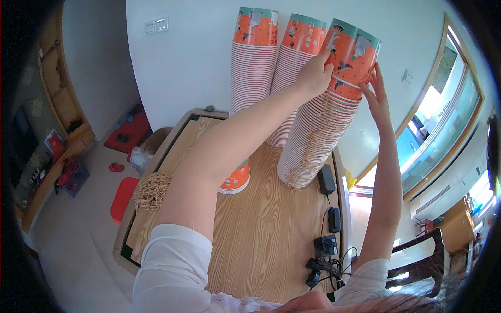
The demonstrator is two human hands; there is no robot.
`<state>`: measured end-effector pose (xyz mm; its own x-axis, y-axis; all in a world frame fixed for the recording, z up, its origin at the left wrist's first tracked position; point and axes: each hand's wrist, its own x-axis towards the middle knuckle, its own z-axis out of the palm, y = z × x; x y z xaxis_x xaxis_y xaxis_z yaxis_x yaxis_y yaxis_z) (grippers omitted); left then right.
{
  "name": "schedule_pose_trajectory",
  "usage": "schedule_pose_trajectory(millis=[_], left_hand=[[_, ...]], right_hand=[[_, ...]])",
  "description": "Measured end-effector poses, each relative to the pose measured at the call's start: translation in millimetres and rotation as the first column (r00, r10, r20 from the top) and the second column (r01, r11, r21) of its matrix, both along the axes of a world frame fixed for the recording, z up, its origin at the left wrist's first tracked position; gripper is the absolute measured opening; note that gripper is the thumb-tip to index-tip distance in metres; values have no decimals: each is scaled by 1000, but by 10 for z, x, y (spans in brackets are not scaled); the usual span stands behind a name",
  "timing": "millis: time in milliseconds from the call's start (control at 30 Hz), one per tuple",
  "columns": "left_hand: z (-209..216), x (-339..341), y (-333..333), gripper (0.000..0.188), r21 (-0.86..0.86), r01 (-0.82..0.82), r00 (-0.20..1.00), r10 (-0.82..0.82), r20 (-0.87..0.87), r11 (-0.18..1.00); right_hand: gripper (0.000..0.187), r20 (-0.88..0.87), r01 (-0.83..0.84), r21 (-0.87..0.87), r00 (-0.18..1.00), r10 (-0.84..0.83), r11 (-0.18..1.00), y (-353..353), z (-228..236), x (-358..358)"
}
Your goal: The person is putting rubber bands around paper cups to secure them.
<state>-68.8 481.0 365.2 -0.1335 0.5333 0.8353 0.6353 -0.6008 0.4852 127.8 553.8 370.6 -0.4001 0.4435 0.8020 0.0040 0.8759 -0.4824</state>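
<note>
Reaching up, head view: left hand (314,77) at left side of top orange cup (350,55), thumb and forefinger parted; cannot tell if they pinch anything. Right hand (378,98) at its right side, fingers spread, grip unclear. Cup tops the rightmost tall stack (301,138), on wood-grain table (250,229); brown strands (319,136) trail down its front. Two more stacks (254,65) stand to its left.
</note>
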Motion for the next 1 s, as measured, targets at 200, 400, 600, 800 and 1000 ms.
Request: schedule_pose_trajectory(millis=[200,400,600,800,1000], left_hand=[[-150,9,-64,41,65,-10,999,14,-52,998],[-264,37,-126,41,-14,-30,997,29,-78,999],[-319,35,-159,43,9,-50,996,51,-74,999],[-476,-120,-529,41,-8,-57,998,57,-18,998],[-1241,-674,-2206,29,40,-263,961,258,102,964]], right_hand=[[64,-7,-29,-102,1000,28,994,19,-129,-53],[63,-6,-34,-78,999,34,996,-29,-209,-31],[64,-16,4,-91,1000,-5,996,-54,-319,-25],[54,-240,313,33,924,-297,949,-184,-456,-74],[36,-548,62,-188,822,-157,980,-1553,-681,-312]])
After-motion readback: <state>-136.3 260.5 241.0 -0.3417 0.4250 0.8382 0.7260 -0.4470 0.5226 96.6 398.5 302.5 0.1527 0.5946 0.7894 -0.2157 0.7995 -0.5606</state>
